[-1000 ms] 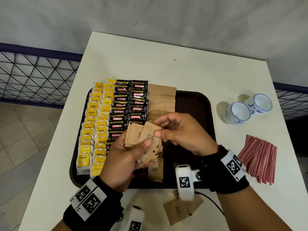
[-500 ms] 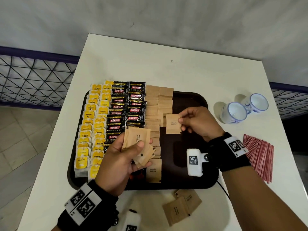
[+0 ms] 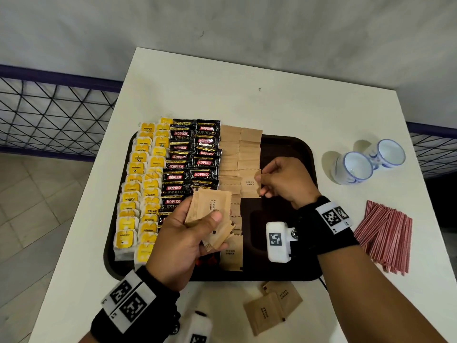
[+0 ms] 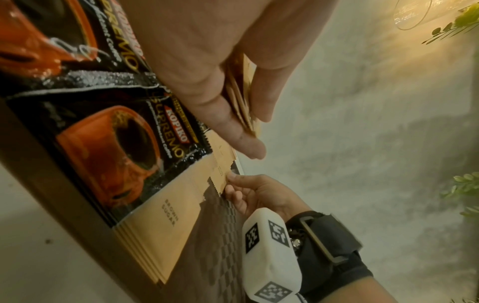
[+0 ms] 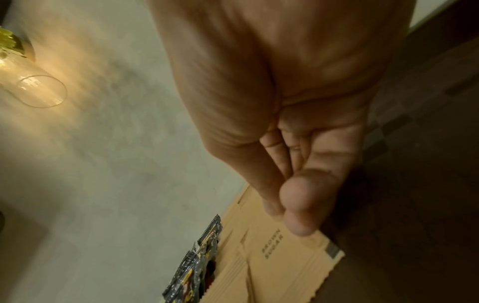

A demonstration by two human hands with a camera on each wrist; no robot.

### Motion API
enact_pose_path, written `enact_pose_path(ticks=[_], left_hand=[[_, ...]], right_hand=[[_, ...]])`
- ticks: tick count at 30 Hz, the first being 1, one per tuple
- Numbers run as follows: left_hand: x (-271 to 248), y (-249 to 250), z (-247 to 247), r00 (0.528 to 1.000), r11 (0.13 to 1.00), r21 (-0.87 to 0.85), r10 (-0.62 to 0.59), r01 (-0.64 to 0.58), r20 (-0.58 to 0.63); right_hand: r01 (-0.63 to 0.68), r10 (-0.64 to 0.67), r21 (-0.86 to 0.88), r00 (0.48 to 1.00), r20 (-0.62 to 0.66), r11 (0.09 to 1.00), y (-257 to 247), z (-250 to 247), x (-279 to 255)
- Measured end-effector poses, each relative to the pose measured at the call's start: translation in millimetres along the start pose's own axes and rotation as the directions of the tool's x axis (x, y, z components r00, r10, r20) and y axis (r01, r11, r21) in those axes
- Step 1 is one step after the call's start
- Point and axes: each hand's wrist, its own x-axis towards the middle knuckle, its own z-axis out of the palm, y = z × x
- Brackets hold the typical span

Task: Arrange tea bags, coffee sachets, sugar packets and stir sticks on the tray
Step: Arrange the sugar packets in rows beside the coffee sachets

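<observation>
— Where do we stand with the tray (image 3: 286,274)?

— Our tea bags (image 3: 138,191) fill the left rows, the coffee sachets (image 3: 193,164) sit beside them, and the sugar columns are partly laid. Our right hand (image 3: 284,181) pinches one sugar packet (image 3: 249,184) by its edge, laying it at the near end of the right sugar column.

— And our left hand (image 3: 178,243)?

— Its fingers and thumb are curled round a stack of sugar packets (image 3: 210,209), held above the tray's near left.

— What's left, then?

— We judge the sugar about half done: that stack, plus the loose packets (image 3: 272,308) on the table (image 3: 247,95) near us. The stir sticks (image 3: 385,233) lie untouched off to the right, beside the cups (image 3: 366,162).
</observation>
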Motion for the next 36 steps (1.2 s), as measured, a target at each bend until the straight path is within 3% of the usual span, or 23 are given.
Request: enact_pose_path(ticks=[4,6,9,11,15,18,21,25,31,36], left_hand=[[0.1,0.9,0.7,1.000,1.000,-0.005,0.006,-0.006,0.001],[0.2,1.1,2.7,1.000,1.000,-0.008,0.013,-0.013,0.009],[0.0,0.5,7.9,0.999,1.000,-0.002,0.023,-0.023,0.022],[0.0,-1.3,10.0,0.999,1.000,0.020,0.021,-0.021,0.024],[0.1,-2.4,9.3,0.998,1.000,-0.007,-0.030,0.030,0.058],[0.2,1.7,3.8,0.989,0.990,-0.099,-0.084,0.097,0.122],[-0.4,4.3,-0.5,0.983,0.983,-0.131,-0.108,0.127,0.147],[-3.1,4.5,-1.0,0.987,0.986,-0.124,-0.093,0.109,0.131],[-4.1,-0.1,-0.9,0.994,0.997,-0.049,-0.060,0.065,0.089],[-4.1,0.0,-1.5,0.997,0.999,-0.002,-0.033,0.033,0.076]], right_hand=[[0.125,-0.130,-0.104,0.991,-0.043,0.987,-9.7,-3.0,-19.8],[0.149,-0.152,0.037,0.984,0.095,0.988,-15.8,-0.6,-36.6],[0.125,-0.164,0.129,0.921,0.354,0.984,-18.2,6.3,-56.8],[0.138,-0.187,0.148,0.895,0.405,0.979,-15.8,12.1,-63.1],[0.134,-0.221,0.245,0.899,0.377,0.960,-8.8,14.5,-65.4],[0.063,-0.181,0.369,0.938,0.296,0.927,-7.5,2.6,-62.8],[0.033,-0.116,0.386,0.974,0.194,0.922,-2.2,-11.0,-55.7],[0.093,-0.117,0.278,0.991,0.071,0.956,10.7,-22.7,-38.8],[0.173,-0.163,-0.079,0.979,0.123,0.982,8.0,-27.9,-21.3],[0.182,-0.169,-0.153,0.981,0.092,0.971,10.2,-16.4,-16.3]])
